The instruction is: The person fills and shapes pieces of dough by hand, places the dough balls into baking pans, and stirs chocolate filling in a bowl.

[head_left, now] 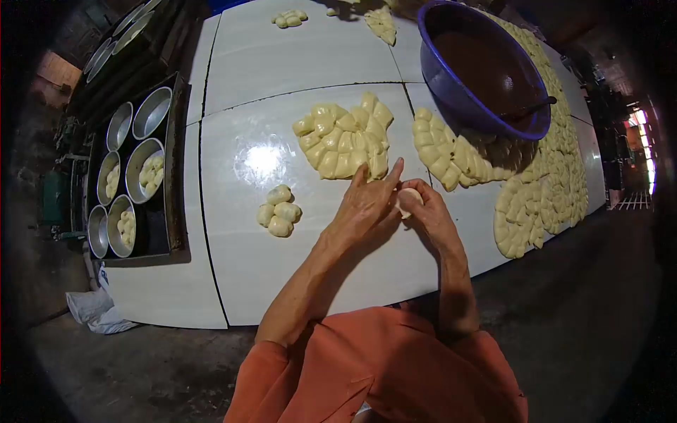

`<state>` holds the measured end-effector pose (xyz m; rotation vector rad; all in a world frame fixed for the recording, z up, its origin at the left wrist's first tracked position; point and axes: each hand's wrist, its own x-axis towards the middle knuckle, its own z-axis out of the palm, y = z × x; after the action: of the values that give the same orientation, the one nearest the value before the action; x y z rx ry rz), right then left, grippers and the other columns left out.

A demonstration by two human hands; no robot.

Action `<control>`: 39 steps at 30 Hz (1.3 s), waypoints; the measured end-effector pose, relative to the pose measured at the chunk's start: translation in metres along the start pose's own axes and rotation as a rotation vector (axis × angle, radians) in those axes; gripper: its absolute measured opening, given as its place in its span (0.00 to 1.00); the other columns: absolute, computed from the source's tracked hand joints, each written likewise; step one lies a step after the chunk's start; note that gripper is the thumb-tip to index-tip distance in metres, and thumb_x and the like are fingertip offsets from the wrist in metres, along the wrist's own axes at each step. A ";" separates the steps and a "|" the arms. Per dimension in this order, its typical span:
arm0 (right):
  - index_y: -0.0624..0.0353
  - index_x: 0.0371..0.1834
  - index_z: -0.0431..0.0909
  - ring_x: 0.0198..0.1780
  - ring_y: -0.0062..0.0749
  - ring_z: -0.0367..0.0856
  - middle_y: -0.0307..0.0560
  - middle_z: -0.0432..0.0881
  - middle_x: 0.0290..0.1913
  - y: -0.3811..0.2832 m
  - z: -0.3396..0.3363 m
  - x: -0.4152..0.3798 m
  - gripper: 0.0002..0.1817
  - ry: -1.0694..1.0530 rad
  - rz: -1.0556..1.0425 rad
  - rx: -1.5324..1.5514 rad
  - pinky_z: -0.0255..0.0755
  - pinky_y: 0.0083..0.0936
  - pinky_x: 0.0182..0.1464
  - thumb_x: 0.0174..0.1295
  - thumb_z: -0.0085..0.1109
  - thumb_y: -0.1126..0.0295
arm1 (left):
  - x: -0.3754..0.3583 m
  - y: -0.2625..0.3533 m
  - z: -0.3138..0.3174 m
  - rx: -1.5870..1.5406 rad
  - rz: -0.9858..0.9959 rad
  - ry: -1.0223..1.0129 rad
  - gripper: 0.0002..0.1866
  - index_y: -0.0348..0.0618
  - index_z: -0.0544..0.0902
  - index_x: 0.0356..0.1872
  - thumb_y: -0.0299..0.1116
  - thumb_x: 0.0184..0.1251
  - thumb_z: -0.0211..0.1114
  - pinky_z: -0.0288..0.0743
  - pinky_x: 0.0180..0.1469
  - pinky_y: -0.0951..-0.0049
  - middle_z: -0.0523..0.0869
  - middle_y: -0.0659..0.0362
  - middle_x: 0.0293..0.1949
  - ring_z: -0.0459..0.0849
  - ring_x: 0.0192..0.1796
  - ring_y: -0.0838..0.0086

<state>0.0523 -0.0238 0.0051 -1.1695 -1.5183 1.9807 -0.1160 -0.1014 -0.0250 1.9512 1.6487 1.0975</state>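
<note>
My right hand [431,217] grips a small pale dough piece [409,201] between thumb and fingers, close to the table's near side. Right beside it, my left hand [368,204] has its fingers stretched apart, with the fingertips by the lower edge of a dough sheet [338,144] scored into pieces. Its thumb side is partly hidden next to the held piece. To the left of my hands sits a cluster of small dough balls [282,211] on the white table [240,282].
A purple bowl [427,63] of brown filling with a dark-handled utensil [532,108] rests at the upper right among more cut dough [546,204]. On the left, a dark tray [174,211] carries several round metal tins [153,113], some with dough balls inside.
</note>
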 end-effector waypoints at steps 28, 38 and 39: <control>0.70 0.64 0.71 0.49 0.29 0.79 0.50 0.79 0.51 -0.048 -0.041 -0.044 0.34 0.033 -0.310 0.441 0.74 0.24 0.51 0.65 0.66 0.52 | -0.004 0.024 0.015 0.191 -0.100 0.037 0.44 0.47 0.71 0.70 0.46 0.49 0.78 0.49 0.75 0.38 0.81 0.45 0.58 0.76 0.66 0.56; 0.65 0.57 0.78 0.50 0.28 0.84 0.46 0.82 0.53 -0.031 -0.051 -0.032 0.18 0.184 -0.029 0.002 0.81 0.23 0.48 0.66 0.65 0.69 | 0.043 0.060 0.004 -0.755 -0.562 -0.059 0.18 0.33 0.84 0.54 0.32 0.67 0.70 0.79 0.46 0.77 0.90 0.53 0.39 0.87 0.40 0.76; 0.64 0.54 0.80 0.51 0.29 0.83 0.45 0.82 0.53 -0.033 -0.054 -0.032 0.17 0.258 0.019 -0.118 0.80 0.24 0.49 0.66 0.66 0.69 | 0.041 0.058 0.012 -0.820 -0.578 -0.038 0.18 0.33 0.84 0.55 0.32 0.68 0.69 0.79 0.46 0.77 0.90 0.53 0.39 0.87 0.40 0.76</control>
<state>0.1073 -0.0028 0.0441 -1.4302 -1.5102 1.6931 -0.0675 -0.0749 0.0217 0.9007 1.2956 1.2023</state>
